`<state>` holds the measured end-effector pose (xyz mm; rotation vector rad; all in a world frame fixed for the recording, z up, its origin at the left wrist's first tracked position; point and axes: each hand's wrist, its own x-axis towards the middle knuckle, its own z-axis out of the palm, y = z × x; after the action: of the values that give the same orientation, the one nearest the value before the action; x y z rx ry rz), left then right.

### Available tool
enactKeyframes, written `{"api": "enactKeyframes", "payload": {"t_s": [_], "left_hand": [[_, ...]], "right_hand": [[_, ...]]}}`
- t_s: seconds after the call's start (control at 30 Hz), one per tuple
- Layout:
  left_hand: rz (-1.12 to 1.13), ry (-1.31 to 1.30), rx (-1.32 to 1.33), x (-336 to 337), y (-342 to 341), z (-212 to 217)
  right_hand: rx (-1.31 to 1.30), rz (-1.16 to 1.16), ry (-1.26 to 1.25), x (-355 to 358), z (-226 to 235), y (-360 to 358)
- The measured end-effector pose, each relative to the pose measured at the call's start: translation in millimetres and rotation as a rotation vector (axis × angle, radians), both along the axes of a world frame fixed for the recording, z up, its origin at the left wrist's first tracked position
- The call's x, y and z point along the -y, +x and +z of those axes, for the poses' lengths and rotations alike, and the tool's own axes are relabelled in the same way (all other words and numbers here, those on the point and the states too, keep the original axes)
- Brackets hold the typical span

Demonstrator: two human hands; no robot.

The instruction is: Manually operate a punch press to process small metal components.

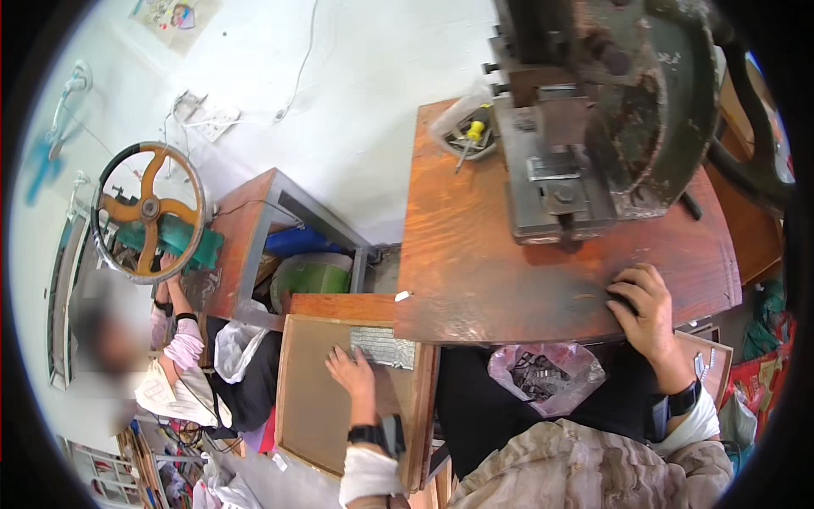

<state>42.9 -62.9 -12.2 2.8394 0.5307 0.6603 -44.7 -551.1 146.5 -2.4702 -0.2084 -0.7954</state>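
a shallow wooden tray (309, 407) is touched by the open left hand (354, 373), fingertips on a grey metal strip (383, 347). a clear plastic bag (544, 376) lies between. the right hand (646, 307) is rested, loosely curled, on the worn wooden table (483, 254).

On your lap, below the near edge of the wooden bench, lies a clear plastic bag (547, 373) with a pinkish tint, open at the top, holding small dark metal pieces. A second clear plastic bag (465, 127) sits on the far left corner of the bench, just beside the press; a tool with a yellow handle shows through it. High on the white wall at upper left hangs a paper poster (174, 17), pale with red and blue patches, cut off by the frame edge. A white plastic bag (237, 348) hangs beside the person at left. No screens visible.
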Motion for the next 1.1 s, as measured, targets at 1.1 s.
{"api": "enactKeyframes", "payload": {"t_s": [1.1], "left_hand": [[-0.291, -0.252, -0.215, -43, 38, 11]], "right_hand": [[0.011, -0.086, -0.12, -18, 3, 10]]}}
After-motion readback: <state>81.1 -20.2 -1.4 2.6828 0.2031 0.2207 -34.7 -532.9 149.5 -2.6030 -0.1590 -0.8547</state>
